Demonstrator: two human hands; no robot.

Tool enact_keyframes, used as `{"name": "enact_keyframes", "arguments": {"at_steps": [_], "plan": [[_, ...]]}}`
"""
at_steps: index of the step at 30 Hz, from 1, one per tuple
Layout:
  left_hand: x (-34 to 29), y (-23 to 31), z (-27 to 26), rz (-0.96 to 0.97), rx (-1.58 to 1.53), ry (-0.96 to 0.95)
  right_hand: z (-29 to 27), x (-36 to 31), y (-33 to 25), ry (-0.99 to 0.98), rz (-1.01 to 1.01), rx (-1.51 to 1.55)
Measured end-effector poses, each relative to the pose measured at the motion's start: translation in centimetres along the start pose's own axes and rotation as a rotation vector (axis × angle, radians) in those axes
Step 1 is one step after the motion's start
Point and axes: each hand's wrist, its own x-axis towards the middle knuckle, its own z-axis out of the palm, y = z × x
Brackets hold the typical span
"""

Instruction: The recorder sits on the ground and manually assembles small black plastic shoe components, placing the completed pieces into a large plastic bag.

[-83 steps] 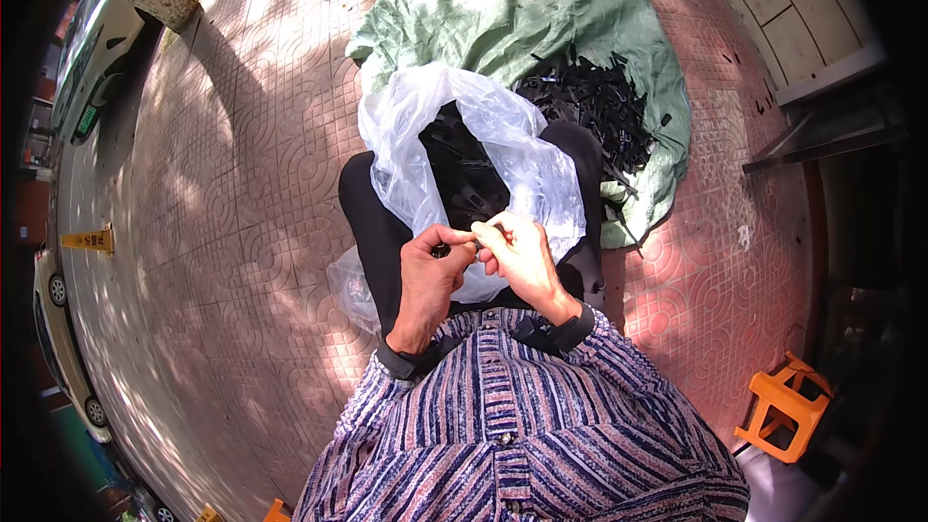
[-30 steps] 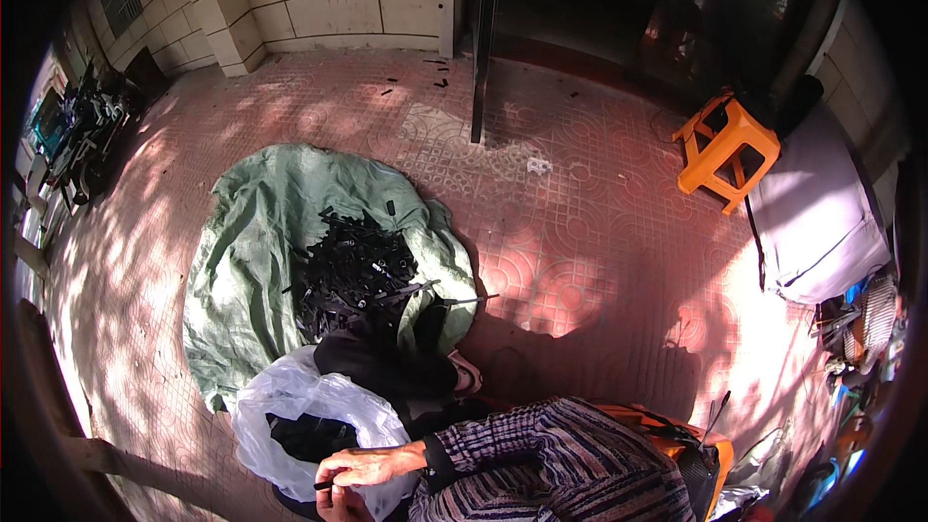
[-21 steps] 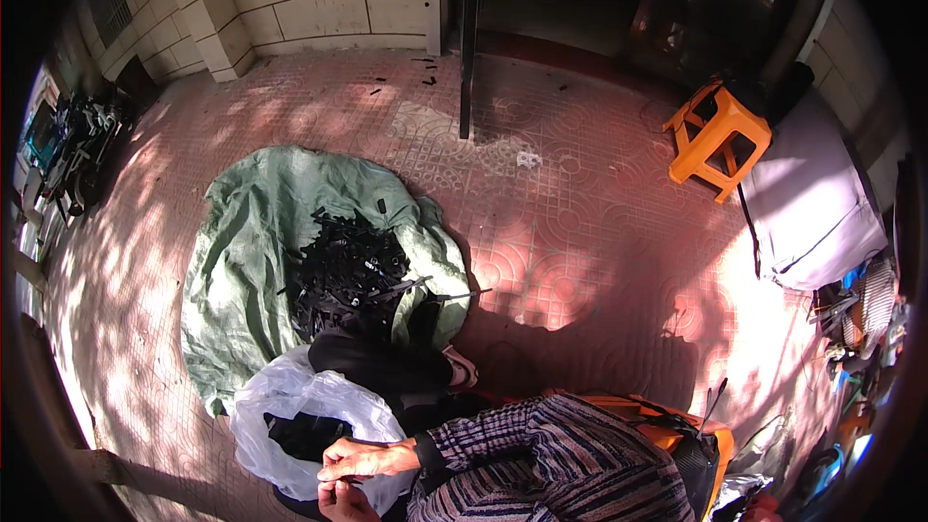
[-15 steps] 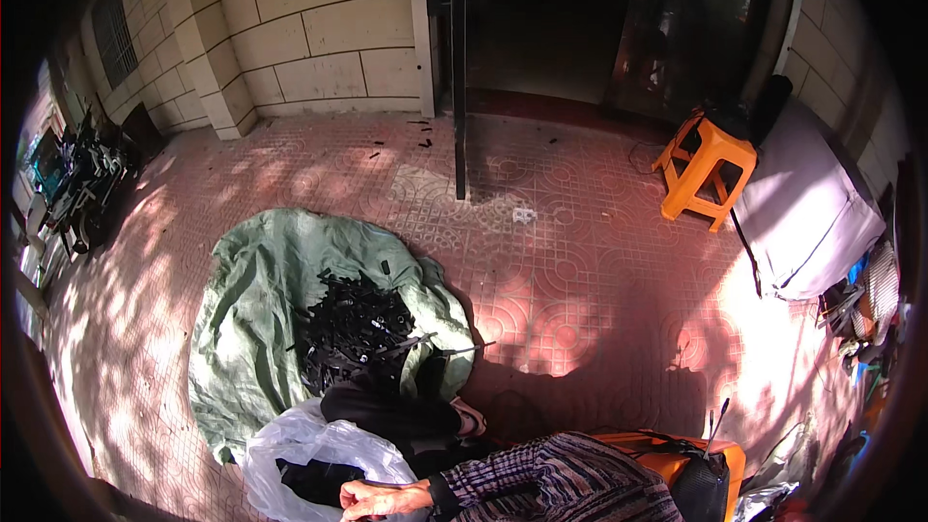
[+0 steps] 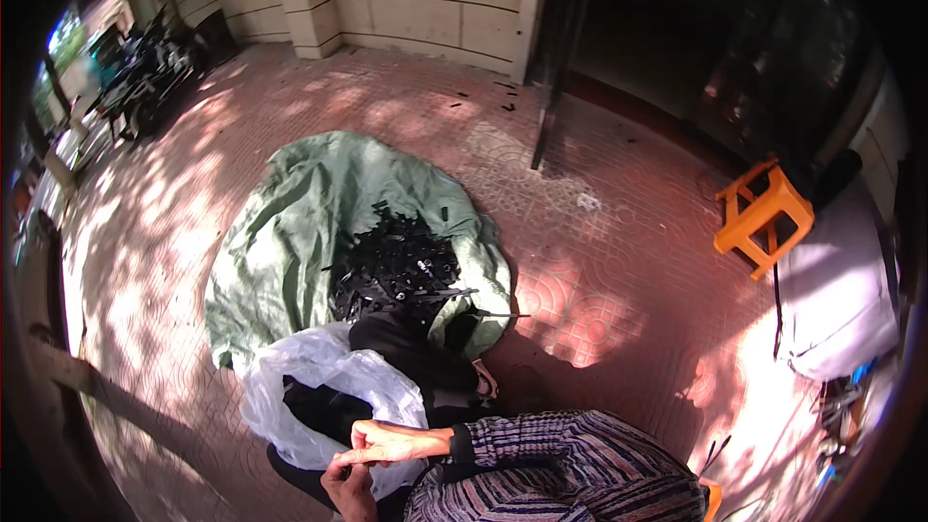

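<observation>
Just past the near rim of a white plastic bag, my two hands meet at the fingertips. My right hand, in a striped sleeve with a dark cuff, has its thumb and fingers pinched together. Below it, my left hand is closed too, its fingers against those of the right. Whatever lies between them is too small or too hidden to make out. Dark contents show inside the open bag. Beyond it, a heap of small black strip-like pieces lies on a spread green woven sheet.
My dark-trousered leg rests between bag and heap. An orange plastic stool stands at the right, beside a pale covered bundle. A dark post rises near the doorway. Parked two-wheelers stand at the far left on red paving.
The view has turned and tipped downward, so the surroundings shift across it. My left hand has come into sight and now meets the right, which was over the bag's near rim.
</observation>
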Motion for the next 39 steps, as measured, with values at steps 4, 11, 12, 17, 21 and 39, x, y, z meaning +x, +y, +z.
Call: {"name": "enact_keyframes", "arguments": {"at_steps": [4,11,12,17,21,39], "plan": [[-1.0,-0.1,0.0,-0.036,-0.097,0.064,-0.3,-0.6,-1.8,-0.239,0.221,0.074],[-2.5,1.1,-0.1,-0.253,-0.222,0.114,1.4,-0.3,-1.8,-0.094,0.045,-0.185],[-2.2,1.2,0.3,-0.285,-0.228,0.121,1.2,-0.2,-1.6,-0.047,0.052,-0.217],[-2.1,1.2,0.0,-0.151,-0.182,0.270,1.2,-0.6,-1.3,-0.027,-0.033,-0.335],[-2.1,1.1,-0.8,-0.244,-0.463,0.236,-0.6,-0.8,-3.3,0.165,-0.114,-0.498],[-4.7,0.4,-4.0,-0.339,-0.796,0.163,-3.5,10.0,6.4,-0.077,-0.248,-1.222]]}}
